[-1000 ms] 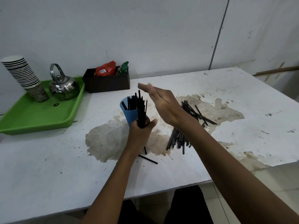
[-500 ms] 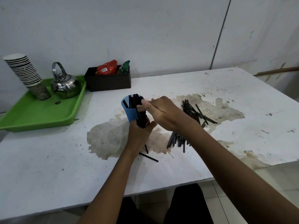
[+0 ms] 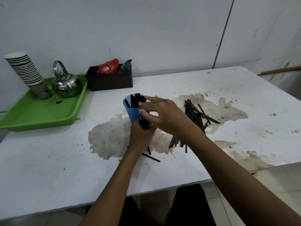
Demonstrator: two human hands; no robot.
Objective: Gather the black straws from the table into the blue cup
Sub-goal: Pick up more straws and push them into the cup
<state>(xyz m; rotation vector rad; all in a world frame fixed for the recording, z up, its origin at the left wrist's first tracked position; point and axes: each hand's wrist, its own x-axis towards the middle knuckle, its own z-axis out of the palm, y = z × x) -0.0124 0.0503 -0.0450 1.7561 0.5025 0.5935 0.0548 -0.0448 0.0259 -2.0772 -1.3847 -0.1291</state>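
The blue cup (image 3: 132,111) stands mid-table with several black straws (image 3: 136,100) upright in it. My left hand (image 3: 141,136) is closed around the lower end of a bundle of black straws (image 3: 145,122), held upright against the cup's right side. My right hand (image 3: 166,116) reaches in from the right, fingers spread, with its fingertips and thumb resting on the upper part of that bundle at the cup's rim. A pile of black straws (image 3: 194,119) lies on the table to the right, partly hidden by my right forearm. Two loose straws (image 3: 150,158) lie below my left wrist.
A green tray (image 3: 40,115) at the left holds a metal kettle (image 3: 66,84) and a stack of paper cups (image 3: 27,72). A dark box (image 3: 109,81) with snack packets stands at the back. The table's front edge runs near my forearms; brown stains mark its top.
My right hand came down from a flat, raised pose above the bundle and now touches the straws beside the cup's rim. My left hand kept its grip in place.
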